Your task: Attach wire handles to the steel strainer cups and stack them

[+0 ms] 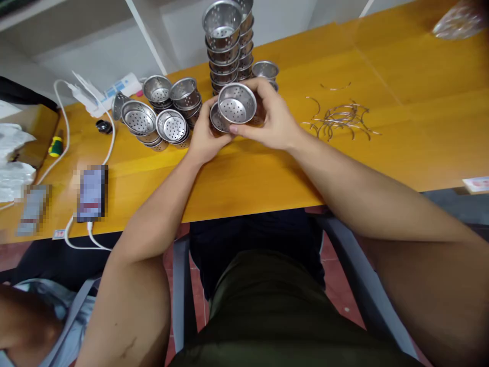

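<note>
My left hand (pixel 204 136) and my right hand (pixel 273 120) meet over the orange table (pixel 267 178), both wrapped round a small perforated steel strainer cup (pixel 237 104) whose open mouth tilts toward me. A second cup (pixel 216 120) sits just behind it against my left fingers. Tall stacks of the same cups (pixel 229 46) rise right behind my hands. More short stacks of cups (pixel 160 114) stand to the left. A loose heap of thin wire handles (pixel 340 120) lies to the right of my right hand.
A white power strip (pixel 110 92) and white cable (pixel 64 127) lie at the far left, with a phone (pixel 91 192) near the front edge. A screwdriver (pixel 56 145) rests on a brown box. Another person's arm (pixel 23 321) shows bottom left. A plastic bag (pixel 456 23) lies far right.
</note>
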Action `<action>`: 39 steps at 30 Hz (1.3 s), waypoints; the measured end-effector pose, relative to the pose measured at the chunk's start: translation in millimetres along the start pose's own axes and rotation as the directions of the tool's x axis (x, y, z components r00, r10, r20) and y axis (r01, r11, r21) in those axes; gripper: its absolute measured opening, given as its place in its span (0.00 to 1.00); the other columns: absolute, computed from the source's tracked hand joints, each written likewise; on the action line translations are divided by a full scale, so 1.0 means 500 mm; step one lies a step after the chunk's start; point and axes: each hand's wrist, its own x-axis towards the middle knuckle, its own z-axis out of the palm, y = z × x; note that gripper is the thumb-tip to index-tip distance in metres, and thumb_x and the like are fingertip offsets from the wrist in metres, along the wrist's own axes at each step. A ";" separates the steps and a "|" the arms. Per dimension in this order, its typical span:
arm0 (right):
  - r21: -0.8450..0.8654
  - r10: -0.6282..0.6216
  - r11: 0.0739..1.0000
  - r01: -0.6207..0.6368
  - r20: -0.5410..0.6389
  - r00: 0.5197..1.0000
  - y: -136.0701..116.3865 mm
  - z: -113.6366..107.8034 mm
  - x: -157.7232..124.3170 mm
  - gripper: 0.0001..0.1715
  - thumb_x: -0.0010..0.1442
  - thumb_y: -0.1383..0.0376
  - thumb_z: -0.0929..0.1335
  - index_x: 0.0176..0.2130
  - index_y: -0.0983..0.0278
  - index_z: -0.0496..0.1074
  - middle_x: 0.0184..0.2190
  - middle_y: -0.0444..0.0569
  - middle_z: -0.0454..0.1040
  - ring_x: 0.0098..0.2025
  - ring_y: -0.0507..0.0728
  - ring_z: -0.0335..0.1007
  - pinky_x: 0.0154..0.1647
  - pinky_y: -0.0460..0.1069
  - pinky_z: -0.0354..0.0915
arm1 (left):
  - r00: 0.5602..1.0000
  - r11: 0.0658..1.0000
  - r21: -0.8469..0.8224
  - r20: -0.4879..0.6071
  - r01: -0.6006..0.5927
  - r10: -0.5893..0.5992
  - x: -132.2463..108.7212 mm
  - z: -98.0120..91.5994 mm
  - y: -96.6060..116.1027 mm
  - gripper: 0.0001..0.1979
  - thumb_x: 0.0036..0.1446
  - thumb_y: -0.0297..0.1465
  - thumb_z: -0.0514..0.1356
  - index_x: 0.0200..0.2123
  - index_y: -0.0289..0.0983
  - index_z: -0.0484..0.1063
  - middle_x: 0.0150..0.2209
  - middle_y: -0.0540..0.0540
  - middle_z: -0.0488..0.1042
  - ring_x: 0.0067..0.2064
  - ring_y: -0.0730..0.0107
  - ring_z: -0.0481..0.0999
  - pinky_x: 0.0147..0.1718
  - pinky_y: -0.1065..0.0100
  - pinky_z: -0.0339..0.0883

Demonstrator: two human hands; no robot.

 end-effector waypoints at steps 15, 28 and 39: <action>-0.025 -0.027 0.999 0.047 0.522 0.853 0.058 -0.063 -0.024 0.38 0.59 0.39 0.87 0.59 0.53 0.85 0.54 0.53 0.89 0.53 0.74 0.84 0.59 0.68 0.81 | 0.997 0.997 0.076 -0.078 0.024 -0.018 0.004 -0.021 0.006 0.60 0.67 0.79 0.66 0.87 0.54 0.55 0.79 0.37 0.73 0.86 0.37 0.74 0.91 0.38 0.63; -0.284 0.435 0.898 -0.335 0.470 0.768 0.054 -0.214 -0.026 0.03 0.75 0.69 0.79 0.47 0.62 0.88 0.37 0.51 0.89 0.34 0.60 0.85 0.39 0.55 0.77 | 0.998 1.000 -0.002 -0.060 0.022 -0.022 -0.002 -0.014 0.002 0.60 0.65 0.80 0.67 0.85 0.53 0.58 0.74 0.37 0.77 0.81 0.39 0.80 0.85 0.40 0.73; -0.611 0.741 0.640 -0.465 0.330 0.586 0.130 -0.300 -0.025 0.07 0.78 0.70 0.80 0.43 0.62 0.89 0.35 0.45 0.89 0.37 0.59 0.82 0.39 0.52 0.73 | 0.985 0.986 -0.062 -0.094 -0.152 0.146 0.003 -0.002 -0.055 0.55 0.65 0.72 0.76 0.81 0.52 0.63 0.73 0.39 0.78 0.78 0.40 0.83 0.83 0.40 0.75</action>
